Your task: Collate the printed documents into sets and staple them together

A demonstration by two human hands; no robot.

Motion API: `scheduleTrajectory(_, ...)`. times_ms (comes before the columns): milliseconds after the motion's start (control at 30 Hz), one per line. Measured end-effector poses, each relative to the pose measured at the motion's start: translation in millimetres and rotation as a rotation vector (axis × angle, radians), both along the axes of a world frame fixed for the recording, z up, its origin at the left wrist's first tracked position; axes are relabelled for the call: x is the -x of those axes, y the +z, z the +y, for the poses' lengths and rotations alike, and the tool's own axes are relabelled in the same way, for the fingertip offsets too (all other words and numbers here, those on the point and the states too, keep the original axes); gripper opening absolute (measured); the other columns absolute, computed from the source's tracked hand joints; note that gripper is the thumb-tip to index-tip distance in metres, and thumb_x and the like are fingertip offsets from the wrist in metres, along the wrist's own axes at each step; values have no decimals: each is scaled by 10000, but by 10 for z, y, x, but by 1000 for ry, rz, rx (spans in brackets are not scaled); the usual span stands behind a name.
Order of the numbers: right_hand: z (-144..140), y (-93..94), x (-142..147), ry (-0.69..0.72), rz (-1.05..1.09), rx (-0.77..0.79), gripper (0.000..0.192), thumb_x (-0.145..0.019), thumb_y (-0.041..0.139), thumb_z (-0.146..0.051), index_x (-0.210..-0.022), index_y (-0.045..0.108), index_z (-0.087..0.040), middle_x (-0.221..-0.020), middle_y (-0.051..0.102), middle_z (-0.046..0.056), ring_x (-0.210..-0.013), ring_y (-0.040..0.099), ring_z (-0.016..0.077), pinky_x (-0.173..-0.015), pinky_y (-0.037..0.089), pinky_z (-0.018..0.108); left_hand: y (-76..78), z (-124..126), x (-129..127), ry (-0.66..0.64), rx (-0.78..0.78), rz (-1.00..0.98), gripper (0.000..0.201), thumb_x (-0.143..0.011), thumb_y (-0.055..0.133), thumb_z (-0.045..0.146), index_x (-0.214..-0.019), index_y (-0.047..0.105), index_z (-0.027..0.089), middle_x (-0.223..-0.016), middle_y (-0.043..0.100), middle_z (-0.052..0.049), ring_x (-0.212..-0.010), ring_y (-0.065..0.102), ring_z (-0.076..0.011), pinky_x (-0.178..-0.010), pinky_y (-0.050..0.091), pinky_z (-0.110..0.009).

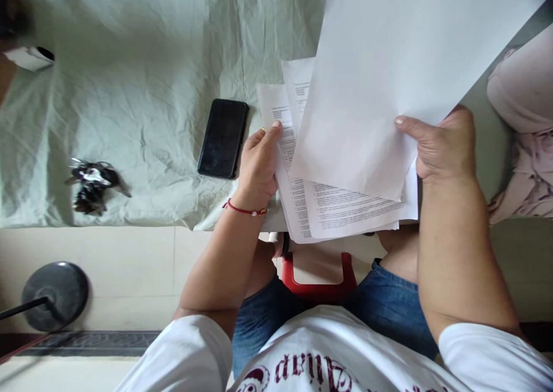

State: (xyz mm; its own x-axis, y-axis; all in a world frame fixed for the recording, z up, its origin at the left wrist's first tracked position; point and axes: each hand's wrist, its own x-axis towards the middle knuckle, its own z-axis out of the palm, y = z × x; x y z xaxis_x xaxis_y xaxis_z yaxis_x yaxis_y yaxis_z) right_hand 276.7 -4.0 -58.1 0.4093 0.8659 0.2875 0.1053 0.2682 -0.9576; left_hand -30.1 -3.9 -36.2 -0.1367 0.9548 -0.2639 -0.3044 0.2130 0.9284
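My left hand [260,160] grips the left edge of several printed sheets [298,208], thumb on top. These pages are fanned out and reach over the table's front edge. A large sheet with a blank face [367,81] lies slantwise above them and covers much of their text. My right hand [447,144] pinches this blank sheet near its lower right edge, its thumb flat on the paper and its fingers hidden beneath. Just left of my left hand, a black smartphone [223,139] rests screen up on the table.
A pale green cloth [164,92] covers the table. A bunch of keys [93,185] lies at its left front. A white roll-like object [30,58] sits at far left. Pink fabric [522,92] is at right. Below are a red stool [319,291] and a round black base [54,294].
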Motion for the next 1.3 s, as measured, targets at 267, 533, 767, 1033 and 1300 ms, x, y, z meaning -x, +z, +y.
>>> scheduleTrajectory(267,60,-45,-188,-8,-10,-49,614,-496,1110,-523,-904,788,-196,-1034,837,47,-1077,821,318,-1163,616,643,47,8,69,-110,-76,-7,269,-841,955,420,-912,795,215,-930,855,-72,-1046,850,-291,-881,708,-373)
scheduleTrajectory(533,205,-147,-719,-123,98,-74,835,-328,1111,-638,-1003,819,-242,-1149,856,43,-1157,828,391,-1116,639,687,4,57,187,-142,-120,49,371,-802,977,549,-950,805,256,-1003,886,-67,-1141,835,-299,-934,700,-400)
scheduleTrajectory(767,299,-392,-950,-221,168,-78,632,-538,1082,-508,-1016,775,-231,-1188,828,62,-1224,807,404,-1221,560,730,55,34,137,-118,-91,26,350,-781,993,515,-927,804,259,-983,880,-73,-1124,836,-313,-902,701,-402)
scheduleTrajectory(1033,306,-402,-933,-252,137,-129,575,-565,1062,-563,-968,806,-242,-1132,862,26,-1153,840,392,-1191,575,714,116,17,103,-94,-33,31,289,-810,973,451,-898,778,257,-949,866,-78,-1089,842,-312,-890,697,-405)
scheduleTrajectory(1300,300,-367,-891,-270,198,-161,675,-471,1110,-534,-993,811,-228,-1121,852,35,-1162,835,395,-1181,597,690,79,25,117,-95,-43,34,308,-807,975,478,-914,782,264,-946,866,-68,-1096,834,-303,-877,693,-391)
